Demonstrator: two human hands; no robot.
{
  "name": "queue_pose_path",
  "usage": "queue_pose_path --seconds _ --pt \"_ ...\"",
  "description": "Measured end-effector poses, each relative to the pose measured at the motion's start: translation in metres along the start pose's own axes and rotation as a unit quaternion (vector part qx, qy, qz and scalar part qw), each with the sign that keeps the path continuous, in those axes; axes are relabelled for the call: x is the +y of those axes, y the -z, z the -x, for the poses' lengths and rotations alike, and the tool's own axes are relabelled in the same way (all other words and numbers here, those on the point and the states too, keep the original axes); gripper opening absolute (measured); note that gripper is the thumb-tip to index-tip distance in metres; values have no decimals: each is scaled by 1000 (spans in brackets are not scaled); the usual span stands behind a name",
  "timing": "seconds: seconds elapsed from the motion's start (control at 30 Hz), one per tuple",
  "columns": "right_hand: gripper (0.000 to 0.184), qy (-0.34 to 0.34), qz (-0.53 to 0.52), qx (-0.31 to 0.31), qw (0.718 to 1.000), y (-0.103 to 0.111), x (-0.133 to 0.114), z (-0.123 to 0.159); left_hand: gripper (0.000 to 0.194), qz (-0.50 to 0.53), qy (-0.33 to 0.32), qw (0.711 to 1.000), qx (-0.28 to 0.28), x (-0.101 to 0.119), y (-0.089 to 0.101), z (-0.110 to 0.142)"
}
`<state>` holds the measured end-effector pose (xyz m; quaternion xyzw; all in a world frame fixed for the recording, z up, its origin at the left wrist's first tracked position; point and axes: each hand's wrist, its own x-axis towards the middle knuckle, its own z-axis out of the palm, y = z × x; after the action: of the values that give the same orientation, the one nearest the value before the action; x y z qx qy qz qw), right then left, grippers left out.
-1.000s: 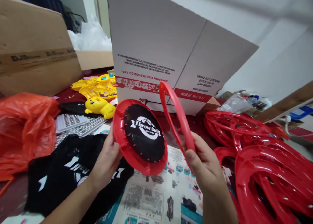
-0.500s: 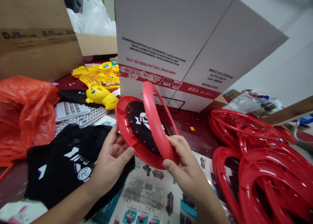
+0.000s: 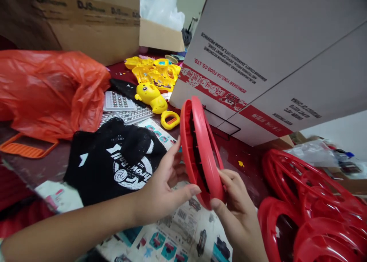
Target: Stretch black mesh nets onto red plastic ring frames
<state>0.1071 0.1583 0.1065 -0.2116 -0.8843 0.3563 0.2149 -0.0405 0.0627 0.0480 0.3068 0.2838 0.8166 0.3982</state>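
Observation:
I hold a red plastic disc (image 3: 187,139) with a black mesh centre, seen nearly edge-on. My left hand (image 3: 164,187) grips its lower left rim, thumb in front and fingers behind. A red plastic ring (image 3: 207,147) lies against the disc's face. My right hand (image 3: 236,208) pinches the ring's lower edge against the disc. Both pieces are upright above a printed paper sheet (image 3: 177,231).
A pile of black mesh cloths (image 3: 117,159) with white logos lies at left. Stacked red frames (image 3: 309,201) fill the right. A white carton (image 3: 272,59) stands behind, an orange plastic bag (image 3: 48,88) at left, yellow toy parts (image 3: 155,76) beyond, and a brown box (image 3: 77,21).
The ring has come from beside the disc onto its face, and both now stand nearly edge-on. My view has swung left and closer.

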Motion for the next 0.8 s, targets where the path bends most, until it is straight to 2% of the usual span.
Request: queue_pose_path --seconds 0.27,0.63,0.8 --pt "40 10 -8 -1 1000 -9 -4 0 79 -8 -14 1000 -7 1 1 2" --pt "43 6 -35 -17 999 -5 1 -4 77 -4 -20 1000 1 4 4 -1" --pt "42 -7 -27 -9 1000 -7 -3 -6 76 -22 -24 999 -18 3 4 0"
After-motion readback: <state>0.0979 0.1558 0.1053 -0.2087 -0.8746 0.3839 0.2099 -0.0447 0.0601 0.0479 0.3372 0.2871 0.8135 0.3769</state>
